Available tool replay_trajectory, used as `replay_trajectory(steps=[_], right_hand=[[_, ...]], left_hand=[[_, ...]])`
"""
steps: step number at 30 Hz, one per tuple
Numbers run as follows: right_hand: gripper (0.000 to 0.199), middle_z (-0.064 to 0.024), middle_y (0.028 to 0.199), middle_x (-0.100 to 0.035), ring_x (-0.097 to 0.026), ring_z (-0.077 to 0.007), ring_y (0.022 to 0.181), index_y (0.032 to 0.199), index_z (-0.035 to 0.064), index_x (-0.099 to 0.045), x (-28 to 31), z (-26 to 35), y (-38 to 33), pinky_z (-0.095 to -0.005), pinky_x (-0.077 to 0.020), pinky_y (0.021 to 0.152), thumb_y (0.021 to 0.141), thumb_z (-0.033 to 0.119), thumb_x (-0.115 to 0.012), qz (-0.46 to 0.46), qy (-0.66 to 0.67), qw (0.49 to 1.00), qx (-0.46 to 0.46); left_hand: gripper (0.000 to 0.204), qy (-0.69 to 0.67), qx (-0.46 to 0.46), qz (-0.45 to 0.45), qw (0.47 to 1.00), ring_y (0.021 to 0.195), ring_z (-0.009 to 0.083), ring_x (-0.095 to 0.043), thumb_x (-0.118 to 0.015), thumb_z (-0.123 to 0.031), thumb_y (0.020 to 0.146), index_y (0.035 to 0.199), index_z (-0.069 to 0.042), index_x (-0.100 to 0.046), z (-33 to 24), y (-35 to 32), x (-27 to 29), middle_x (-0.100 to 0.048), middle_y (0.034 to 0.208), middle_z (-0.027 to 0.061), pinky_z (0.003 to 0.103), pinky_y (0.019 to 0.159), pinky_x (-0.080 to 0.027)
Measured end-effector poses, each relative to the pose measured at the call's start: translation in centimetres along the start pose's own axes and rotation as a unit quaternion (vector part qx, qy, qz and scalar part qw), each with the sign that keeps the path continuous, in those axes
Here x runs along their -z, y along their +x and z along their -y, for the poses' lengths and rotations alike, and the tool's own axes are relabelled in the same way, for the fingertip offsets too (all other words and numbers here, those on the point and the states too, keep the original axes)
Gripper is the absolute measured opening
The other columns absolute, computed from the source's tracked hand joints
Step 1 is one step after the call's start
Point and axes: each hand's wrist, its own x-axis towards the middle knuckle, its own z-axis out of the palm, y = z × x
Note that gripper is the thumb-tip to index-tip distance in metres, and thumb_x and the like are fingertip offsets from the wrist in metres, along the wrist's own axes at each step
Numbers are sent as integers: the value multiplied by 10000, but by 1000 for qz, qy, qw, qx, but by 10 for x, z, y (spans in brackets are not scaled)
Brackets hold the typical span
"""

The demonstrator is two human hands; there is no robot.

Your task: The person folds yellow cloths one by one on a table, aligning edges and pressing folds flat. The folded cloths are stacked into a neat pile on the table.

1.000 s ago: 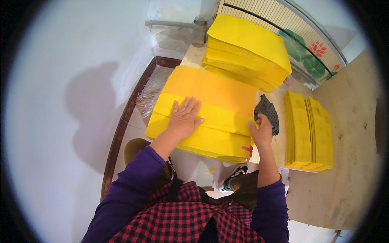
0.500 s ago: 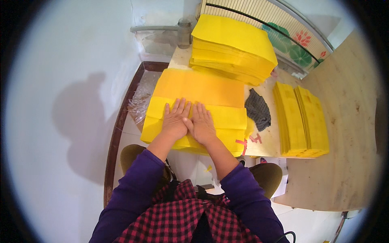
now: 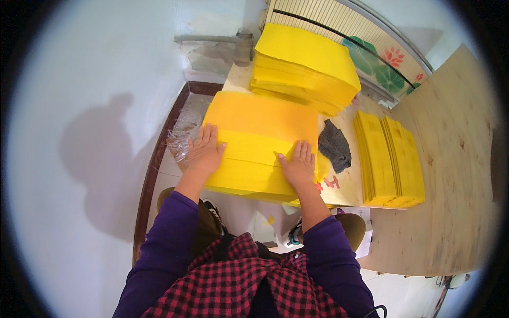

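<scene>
At the far left, a pale, smooth wall [image 3: 79,63] carries a soft grey shadow, and a dark reddish-brown skirting strip [image 3: 150,196] runs along its foot. Next comes a crumpled sheet of clear plastic [image 3: 182,124] on the floor, beside the left hand [image 3: 205,152], which lies open with fingers spread on the left edge of a broad, flat stack of yellow, cloth-like sheets [image 3: 249,146]. That stack lies on the near part of a pale wooden table [image 3: 347,195], its far band orange, its near part bright yellow. Behind it rises a taller, slightly bowed pile of yellow sheets [image 3: 305,58]. The right hand [image 3: 298,165] also rests open, palm down, near the stack's right edge, gripping nothing. Just beyond lies a crumpled dark-grey textured cloth [image 3: 335,146], with small red strips [image 3: 332,182] nearer the person. Further right stand two narrow bundles of folded yellow material [image 3: 389,164], side by side, before a large light-brown wooden board [image 3: 450,159].
</scene>
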Motion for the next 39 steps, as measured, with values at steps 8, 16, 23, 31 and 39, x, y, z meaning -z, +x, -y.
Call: replay_trajectory(steps=[8, 16, 23, 31, 39], right_hand=[[881, -205, 1549, -157, -116, -289, 1452, 1470, -27, -201, 1, 0, -5, -417, -118, 1164, 899, 613, -403, -29, 19, 999, 9], [885, -195, 1551, -166, -107, -277, 1455, 1470, -29, -204, 1, 1, -7, -409, -97, 1168, 897, 621, -385, -36, 21, 999, 8], [880, -206, 1541, -189, -116, -284, 1453, 1462, -44, -213, 0, 0, -5, -420, -107, 1165, 900, 608, -395, -45, 36, 998, 6], [720, -216, 1468, -322, -262, -325, 1383, 1375, -26, -387, 32, -8, -9, -447, -215, 1119, 888, 490, -509, -65, 85, 993, 43], [223, -215, 1021, -613, -631, -342, 861, 954, -1, -678, 69, -108, -50, -408, -518, 757, 783, 141, -674, -52, 396, 914, 78]], left_hand=[[623, 9, 28, 29, 999, 1461, 241, -84, -301, -425, 995, 1516, -128, -131, 16, -6, 6, -106, 1586, 46, 494, 1162, -98], [621, 56, 19, 41, 997, 1464, 243, -58, -308, -417, 992, 1517, -137, -132, 18, -2, 8, -95, 1588, 43, 516, 1157, -93], [583, 94, -37, -41, 994, 1459, 245, -91, -366, -352, 986, 1501, -129, -208, -4, -19, 12, -152, 1575, 69, 515, 1156, -73], [520, 18, -152, -35, 988, 1431, 279, -201, -417, -268, 981, 1467, -122, -302, -49, -31, -11, -240, 1542, 117, 478, 1157, -128], [507, -2, -157, -65, 985, 1409, 272, -258, -431, -297, 972, 1447, -137, -347, -45, -29, -24, -311, 1510, 120, 445, 1155, -150]])
